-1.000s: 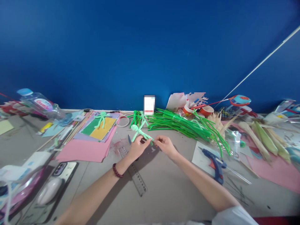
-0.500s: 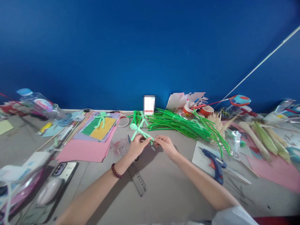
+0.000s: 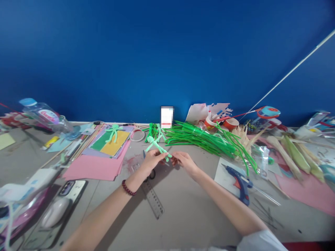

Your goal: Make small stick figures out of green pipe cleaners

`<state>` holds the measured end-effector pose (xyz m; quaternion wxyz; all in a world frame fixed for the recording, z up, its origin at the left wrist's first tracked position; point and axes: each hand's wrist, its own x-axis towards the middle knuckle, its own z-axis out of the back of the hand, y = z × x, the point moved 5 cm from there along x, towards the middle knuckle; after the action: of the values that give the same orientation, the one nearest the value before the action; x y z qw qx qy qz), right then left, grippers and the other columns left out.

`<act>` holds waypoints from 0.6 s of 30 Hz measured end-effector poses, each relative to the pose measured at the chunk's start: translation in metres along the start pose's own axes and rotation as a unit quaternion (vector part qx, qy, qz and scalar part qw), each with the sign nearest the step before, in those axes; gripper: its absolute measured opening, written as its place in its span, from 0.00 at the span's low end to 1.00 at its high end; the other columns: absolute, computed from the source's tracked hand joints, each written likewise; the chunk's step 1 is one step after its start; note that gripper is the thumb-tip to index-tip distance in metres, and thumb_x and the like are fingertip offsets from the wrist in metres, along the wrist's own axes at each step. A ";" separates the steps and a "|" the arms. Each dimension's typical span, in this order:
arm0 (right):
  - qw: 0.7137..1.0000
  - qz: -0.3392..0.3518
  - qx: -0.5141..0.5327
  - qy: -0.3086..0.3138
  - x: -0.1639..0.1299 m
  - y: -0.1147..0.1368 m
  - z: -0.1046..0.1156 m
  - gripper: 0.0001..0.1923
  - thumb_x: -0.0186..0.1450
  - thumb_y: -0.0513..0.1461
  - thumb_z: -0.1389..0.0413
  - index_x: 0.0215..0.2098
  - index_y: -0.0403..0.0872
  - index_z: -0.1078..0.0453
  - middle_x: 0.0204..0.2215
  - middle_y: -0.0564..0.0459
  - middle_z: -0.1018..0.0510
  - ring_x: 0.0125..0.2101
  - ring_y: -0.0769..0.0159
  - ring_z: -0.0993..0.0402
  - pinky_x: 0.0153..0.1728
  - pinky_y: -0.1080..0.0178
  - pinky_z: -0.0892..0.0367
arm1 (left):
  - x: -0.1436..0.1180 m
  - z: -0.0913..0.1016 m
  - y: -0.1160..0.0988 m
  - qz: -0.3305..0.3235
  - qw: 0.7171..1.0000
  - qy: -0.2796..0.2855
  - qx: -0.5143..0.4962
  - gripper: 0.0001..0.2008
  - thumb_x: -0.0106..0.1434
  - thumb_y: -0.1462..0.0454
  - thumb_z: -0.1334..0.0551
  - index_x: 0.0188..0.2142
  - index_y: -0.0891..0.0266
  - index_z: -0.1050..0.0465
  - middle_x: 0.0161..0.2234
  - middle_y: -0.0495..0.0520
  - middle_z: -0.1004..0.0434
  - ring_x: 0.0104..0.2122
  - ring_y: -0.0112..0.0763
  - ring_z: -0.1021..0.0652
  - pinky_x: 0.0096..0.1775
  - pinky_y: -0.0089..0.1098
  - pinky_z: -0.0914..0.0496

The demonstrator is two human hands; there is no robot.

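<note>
Craft clutter covers grey table (image 3: 183, 209) below blue wall (image 3: 167, 52).

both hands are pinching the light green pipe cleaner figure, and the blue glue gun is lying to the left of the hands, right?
Not quite. The head view shows the blue glue gun lying right of the hands. Left hand and right hand do pinch the light green pipe cleaner figure.

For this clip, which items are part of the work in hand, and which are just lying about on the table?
In hand:
left hand
right hand
light green pipe-cleaner figure

Lying about:
ruler
glue gun
loose green pipe cleaners
pink paper
phone
water bottle
</note>
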<state>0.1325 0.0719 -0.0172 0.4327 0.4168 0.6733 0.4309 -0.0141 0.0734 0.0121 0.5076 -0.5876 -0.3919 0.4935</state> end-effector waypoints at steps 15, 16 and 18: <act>0.999 -0.016 -0.039 0.010 0.001 -0.005 0.000 0.17 0.52 0.50 0.40 0.27 0.43 0.29 0.20 0.56 0.27 0.20 0.73 0.33 0.24 0.69 0.38 | 0.001 0.002 -0.008 -0.034 0.998 0.032 0.053 0.11 0.53 0.56 0.38 0.25 0.61 0.25 0.21 0.50 0.26 0.23 0.28 0.27 0.27 0.27 0.33; 0.998 -0.014 -0.060 0.021 0.001 -0.006 -0.002 0.18 0.52 0.50 0.40 0.28 0.43 0.28 0.20 0.56 0.27 0.20 0.73 0.33 0.23 0.69 0.39 | 0.001 0.002 -0.007 -0.035 0.998 0.035 0.046 0.11 0.53 0.56 0.38 0.26 0.61 0.25 0.22 0.50 0.26 0.23 0.28 0.27 0.27 0.27 0.32; 0.994 -0.004 -0.104 0.040 -0.001 -0.006 -0.006 0.18 0.52 0.50 0.40 0.31 0.43 0.28 0.20 0.56 0.27 0.20 0.73 0.33 0.21 0.70 0.40 | 0.002 0.002 -0.005 -0.033 0.998 0.036 0.034 0.11 0.53 0.56 0.38 0.28 0.61 0.24 0.23 0.50 0.25 0.24 0.29 0.26 0.28 0.28 0.32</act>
<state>0.1265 0.0679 -0.0209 0.4483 0.3490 0.6434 0.5131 -0.0152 0.0765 0.0163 0.5570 -0.5742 -0.3761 0.4676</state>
